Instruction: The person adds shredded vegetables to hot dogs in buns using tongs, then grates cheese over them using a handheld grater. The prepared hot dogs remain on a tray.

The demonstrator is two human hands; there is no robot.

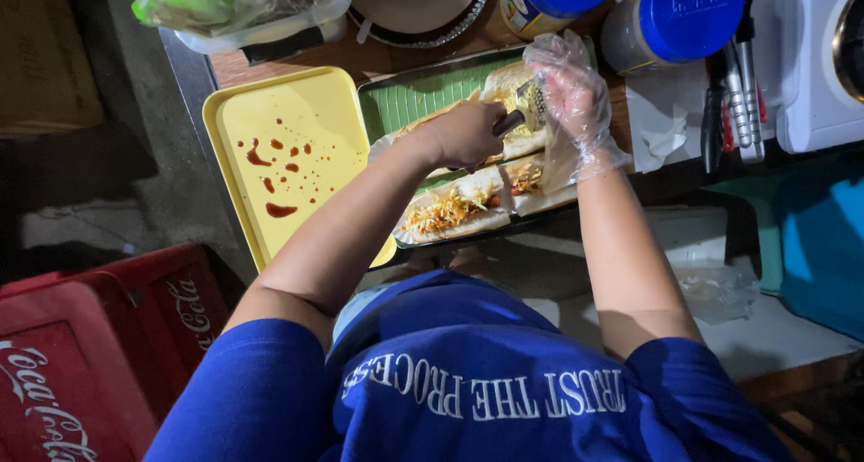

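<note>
The left hand [463,134] is bare and closed in a fist around the dark handle of a small metal utensil [526,111]. Its shiny head lies over the far bread roll [508,89]; what kind of utensil it is cannot be told. The right hand [576,102] wears a loose, crinkled clear plastic glove. Its fingers curve down over the utensil's head and the roll's edge; whether they pinch anything cannot be told.

The far roll is long, pale and split open. It lies in a shallow rectangular metal tray [396,82] lined with a ribbed green leaf [418,98]. A second roll [468,206] lies nearer the person in the same tray, stuffed with shredded orange and pale filling.

Just left of the metal tray sits a smooth yellow plastic tray [315,93] with rounded corners, spotted with drops of red sauce [279,210]. Both rest on a wooden bench [360,59].

At the far edge stand two round jars with blue lids [688,12], a round metal pan [418,8] and a crumpled clear plastic bag [234,8]. To the right, metal tongs with red grips [738,93] lie beside crumpled white paper [661,125] and a white appliance [814,66]. A red plastic crate [90,354] stands at the lower left.
</note>
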